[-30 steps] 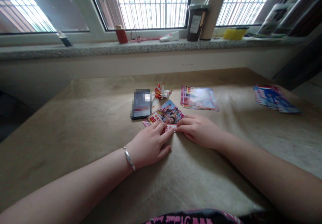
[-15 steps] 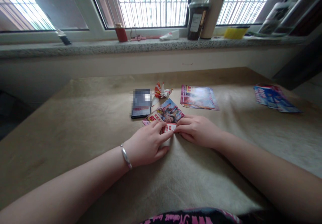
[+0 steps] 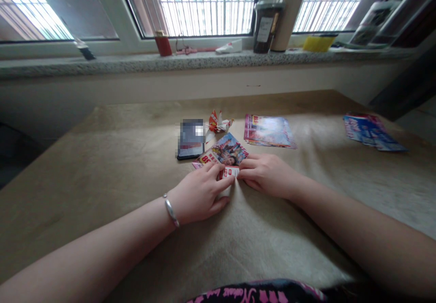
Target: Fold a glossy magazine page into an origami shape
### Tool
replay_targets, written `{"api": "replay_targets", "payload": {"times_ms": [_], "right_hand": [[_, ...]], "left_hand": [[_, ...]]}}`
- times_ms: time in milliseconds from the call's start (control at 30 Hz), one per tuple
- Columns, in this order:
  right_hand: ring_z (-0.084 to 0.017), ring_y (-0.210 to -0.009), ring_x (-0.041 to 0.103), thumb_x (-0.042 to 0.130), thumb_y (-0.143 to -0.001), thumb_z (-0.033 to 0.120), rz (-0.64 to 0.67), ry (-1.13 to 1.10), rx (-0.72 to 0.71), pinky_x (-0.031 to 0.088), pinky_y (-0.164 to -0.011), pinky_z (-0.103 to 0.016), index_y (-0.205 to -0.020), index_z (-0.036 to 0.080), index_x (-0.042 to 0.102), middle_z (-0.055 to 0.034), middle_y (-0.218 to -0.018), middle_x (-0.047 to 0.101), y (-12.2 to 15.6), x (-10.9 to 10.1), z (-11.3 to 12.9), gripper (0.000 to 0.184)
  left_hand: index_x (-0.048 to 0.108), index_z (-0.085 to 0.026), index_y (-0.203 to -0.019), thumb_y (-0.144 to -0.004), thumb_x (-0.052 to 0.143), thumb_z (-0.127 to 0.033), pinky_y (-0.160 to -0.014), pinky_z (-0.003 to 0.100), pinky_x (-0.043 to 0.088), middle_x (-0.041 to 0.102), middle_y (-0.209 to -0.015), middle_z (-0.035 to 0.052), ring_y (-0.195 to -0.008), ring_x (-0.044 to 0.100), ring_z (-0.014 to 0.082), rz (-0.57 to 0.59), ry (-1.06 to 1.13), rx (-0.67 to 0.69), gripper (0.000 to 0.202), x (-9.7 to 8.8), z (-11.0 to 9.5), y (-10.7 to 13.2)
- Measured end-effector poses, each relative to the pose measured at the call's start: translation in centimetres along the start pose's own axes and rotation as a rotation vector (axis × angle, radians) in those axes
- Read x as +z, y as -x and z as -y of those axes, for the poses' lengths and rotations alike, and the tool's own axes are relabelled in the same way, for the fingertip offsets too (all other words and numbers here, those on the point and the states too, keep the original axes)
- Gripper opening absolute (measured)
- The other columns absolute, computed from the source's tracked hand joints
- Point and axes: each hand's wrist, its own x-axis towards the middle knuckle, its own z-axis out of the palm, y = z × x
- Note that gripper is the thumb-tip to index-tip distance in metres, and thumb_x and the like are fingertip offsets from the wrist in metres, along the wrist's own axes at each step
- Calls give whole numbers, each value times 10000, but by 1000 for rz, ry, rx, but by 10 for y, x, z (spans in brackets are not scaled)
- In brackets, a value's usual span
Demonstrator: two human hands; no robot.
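Note:
A folded printed paper leaflet (image 3: 229, 151), with a colourful picture and a white flap with red print, lies at an angle on the table. My left hand (image 3: 200, 191) rests on its lower left part, fingers spread and the thumb apart on the tabletop. The index fingertip touches the near corner of the flap. My right hand (image 3: 267, 174) has its fingers bunched together on the leaflet's right edge; the thumb is mostly hidden. Just behind the leaflet sits a folded paper figure (image 3: 220, 122) in red and white. A dark phone (image 3: 190, 139), its screen partly pixelated, lies to the left.
A stack of printed sheets (image 3: 270, 131) lies behind my right hand. More blue and red leaflets (image 3: 373, 132) are fanned out at the table's far right. Along the windowsill (image 3: 136, 65) stand a red container (image 3: 163, 44), a dark lidded jar (image 3: 265, 28) and a yellow box (image 3: 318, 43).
My right fingers have shifted very slightly along the leaflet's edge. The left hand and the leaflet look almost the same, and the view has tilted a touch.

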Motion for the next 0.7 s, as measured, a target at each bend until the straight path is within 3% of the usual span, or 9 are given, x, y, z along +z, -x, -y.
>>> {"api": "replay_targets", "payload": {"times_ms": [700], "right_hand": [[-140, -752, 566, 518, -810, 168, 28, 7, 78, 379, -629, -257, -830, 222, 693, -31, -918, 671, 8, -11, -8, 184]], "left_hand": [[533, -195, -1187, -855, 498, -369, -886, 430, 457, 509, -1143, 125, -1046, 490, 274, 35, -11, -2, 376, -1, 4, 0]]}}
